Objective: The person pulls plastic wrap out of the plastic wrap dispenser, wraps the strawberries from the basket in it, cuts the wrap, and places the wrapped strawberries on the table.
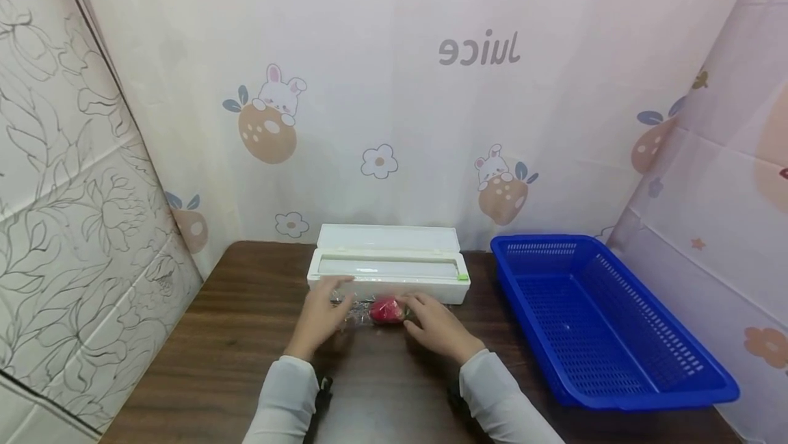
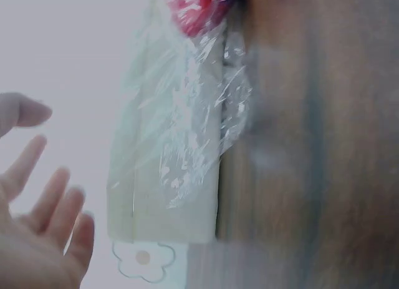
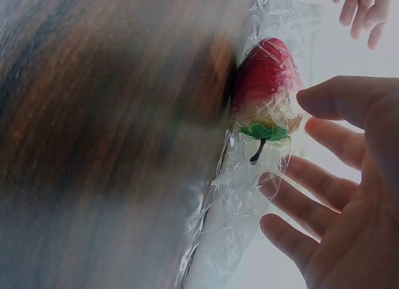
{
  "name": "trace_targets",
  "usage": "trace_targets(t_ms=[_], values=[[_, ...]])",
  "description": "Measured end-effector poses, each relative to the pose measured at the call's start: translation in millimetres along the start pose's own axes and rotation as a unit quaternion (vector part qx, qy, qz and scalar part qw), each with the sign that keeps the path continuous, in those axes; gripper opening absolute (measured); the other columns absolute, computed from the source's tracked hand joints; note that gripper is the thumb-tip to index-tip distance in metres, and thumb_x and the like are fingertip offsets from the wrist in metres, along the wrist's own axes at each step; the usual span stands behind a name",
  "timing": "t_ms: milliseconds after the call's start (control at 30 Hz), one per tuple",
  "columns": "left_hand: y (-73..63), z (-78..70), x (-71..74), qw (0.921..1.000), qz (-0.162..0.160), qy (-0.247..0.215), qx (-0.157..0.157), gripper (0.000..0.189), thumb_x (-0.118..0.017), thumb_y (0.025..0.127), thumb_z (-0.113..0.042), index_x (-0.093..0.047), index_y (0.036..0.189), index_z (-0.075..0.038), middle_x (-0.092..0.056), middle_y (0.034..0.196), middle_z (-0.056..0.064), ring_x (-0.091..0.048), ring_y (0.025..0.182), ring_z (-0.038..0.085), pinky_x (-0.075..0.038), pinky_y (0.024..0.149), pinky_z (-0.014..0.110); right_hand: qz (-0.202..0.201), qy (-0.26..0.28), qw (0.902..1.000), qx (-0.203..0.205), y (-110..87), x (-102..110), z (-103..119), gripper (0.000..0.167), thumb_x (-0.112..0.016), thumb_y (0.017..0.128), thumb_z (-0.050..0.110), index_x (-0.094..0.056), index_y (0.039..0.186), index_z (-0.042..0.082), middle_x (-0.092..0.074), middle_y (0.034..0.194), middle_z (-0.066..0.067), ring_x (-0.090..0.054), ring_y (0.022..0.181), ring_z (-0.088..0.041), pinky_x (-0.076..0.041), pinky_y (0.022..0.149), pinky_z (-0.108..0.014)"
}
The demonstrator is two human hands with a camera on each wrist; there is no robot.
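Observation:
A red strawberry (image 1: 386, 310) with a green leaf cap (image 3: 265, 132) and dark stem lies wrapped in crinkled cling film (image 2: 187, 133), in front of a white cling film dispenser (image 1: 388, 289). Loose film trails from both ends of the fruit. My left hand (image 1: 320, 317) hovers at the left end of the film, fingers spread and apart from it in the left wrist view. On the other side, my right hand (image 1: 440, 326) has its thumb and fingers loosely extended beside the strawberry's leafy end. Whether its fingertips touch the film, I cannot tell.
The dispenser's lid (image 1: 388, 237) stands raised at the back, and a green piece (image 1: 463, 278) sits at its right end. To the right is a blue plastic basket (image 1: 535, 334) with perforated sides. A patterned curtain (image 1: 382, 102) hangs behind the dark wooden table (image 1: 228, 341).

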State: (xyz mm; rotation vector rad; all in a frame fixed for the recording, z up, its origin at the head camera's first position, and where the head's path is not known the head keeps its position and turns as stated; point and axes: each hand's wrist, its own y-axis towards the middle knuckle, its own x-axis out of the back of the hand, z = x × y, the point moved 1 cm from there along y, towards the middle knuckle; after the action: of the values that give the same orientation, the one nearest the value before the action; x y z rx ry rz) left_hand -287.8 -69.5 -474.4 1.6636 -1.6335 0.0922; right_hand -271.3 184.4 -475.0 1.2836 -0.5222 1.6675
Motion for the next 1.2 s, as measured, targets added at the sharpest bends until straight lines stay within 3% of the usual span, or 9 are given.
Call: trace_targets(t_ms=[100, 233, 333, 433, 567, 700, 1000, 1200], values=[[4.1, 6.8, 10.0, 0.9946, -0.075, -0.026, 0.067, 0.044, -0.075, 0.086, -0.009, -0.063, 0.127, -0.005, -0.055, 0.129, 0.021, -0.049, 0.119, 0.04, -0.042, 0.099, 0.061, 0.004, 0.004, 1.0, -0.003, -0.6, 1.0, 0.6, 0.049, -0.07, 0.094, 0.015, -0.056, 0.14, 0.008, -0.059, 0.133, -0.012, -0.055, 0.124, -0.031, -0.045, 0.104, -0.051], [8.0, 16.1, 18.9, 0.9829, -0.109, -0.047, 0.141, 0.057, -0.074, 0.085, -0.011, -0.053, 0.138, -0.004, -0.042, 0.139, 0.025, -0.036, 0.129, 0.042, -0.035, 0.104, 0.064, 0.01, 0.011, 0.9998, -0.01, -1.4, 2.2, 0.9, 0.05, -0.07, 0.095, 0.016, -0.055, 0.142, 0.01, -0.058, 0.135, -0.011, -0.054, 0.126, -0.03, -0.045, 0.105, -0.051], [10.7, 23.7, 22.2, 0.9763, -0.099, -0.063, 0.182, 0.065, -0.072, 0.087, -0.015, -0.044, 0.145, -0.005, -0.035, 0.145, 0.027, -0.035, 0.134, 0.044, -0.034, 0.108, 0.062, 0.011, 0.014, 0.9998, -0.012, -1.3, 3.2, 1.1, 0.05, -0.07, 0.095, 0.016, -0.055, 0.141, 0.009, -0.058, 0.135, -0.01, -0.054, 0.126, -0.03, -0.044, 0.105, -0.051], [14.3, 31.5, 21.9, 0.9704, -0.065, -0.085, 0.216, 0.076, -0.071, 0.091, -0.024, -0.033, 0.153, -0.004, -0.029, 0.152, 0.03, -0.032, 0.138, 0.047, -0.031, 0.11, 0.064, 0.004, 0.017, 0.9998, -0.012, -1.3, 4.7, 1.4, 0.049, -0.07, 0.094, 0.015, -0.056, 0.14, 0.006, -0.058, 0.134, -0.011, -0.054, 0.125, -0.03, -0.045, 0.105, -0.051], [17.6, 42.8, 16.3, 0.9554, -0.021, -0.144, 0.257, 0.088, -0.07, 0.092, -0.036, -0.021, 0.157, -0.002, -0.022, 0.159, 0.027, -0.023, 0.145, 0.046, -0.023, 0.115, 0.063, -0.004, 0.019, 0.9997, -0.014, -1.3, 6.1, 1.5, 0.048, -0.07, 0.094, 0.015, -0.056, 0.138, 0.005, -0.058, 0.133, -0.011, -0.054, 0.126, -0.03, -0.044, 0.105, -0.05], [17.6, 50.4, 10.3, 0.9443, -0.013, -0.175, 0.278, 0.094, -0.072, 0.092, -0.043, -0.019, 0.158, -0.001, -0.022, 0.161, 0.025, -0.022, 0.147, 0.043, -0.021, 0.117, 0.059, -0.003, 0.021, 0.9995, -0.023, -1.4, 5.5, 0.3, 0.048, -0.07, 0.095, 0.017, -0.055, 0.14, 0.005, -0.058, 0.134, -0.01, -0.053, 0.126, -0.028, -0.045, 0.105, -0.049], [15.6, 56.2, 7.5, 0.937, -0.04, -0.209, 0.277, 0.08, -0.068, 0.098, -0.029, -0.023, 0.157, 0.002, -0.024, 0.16, 0.025, -0.027, 0.145, 0.043, -0.028, 0.116, 0.052, -0.002, 0.024, 0.9992, -0.031, -3.7, 5.4, -1.8, 0.049, -0.069, 0.096, 0.017, -0.054, 0.141, 0.005, -0.057, 0.136, -0.009, -0.052, 0.128, -0.028, -0.044, 0.106, -0.048], [17.7, 57.0, 7.9, 0.9385, -0.034, -0.214, 0.269, 0.077, -0.067, 0.098, -0.023, -0.024, 0.157, 0.001, -0.026, 0.159, 0.025, -0.027, 0.145, 0.041, -0.027, 0.117, 0.051, -0.02, 0.033, 0.999, -0.021, -6.4, 7.6, -4.1, 0.046, -0.069, 0.094, 0.012, -0.056, 0.138, 0.002, -0.06, 0.13, -0.012, -0.054, 0.124, -0.028, -0.045, 0.105, -0.048]])
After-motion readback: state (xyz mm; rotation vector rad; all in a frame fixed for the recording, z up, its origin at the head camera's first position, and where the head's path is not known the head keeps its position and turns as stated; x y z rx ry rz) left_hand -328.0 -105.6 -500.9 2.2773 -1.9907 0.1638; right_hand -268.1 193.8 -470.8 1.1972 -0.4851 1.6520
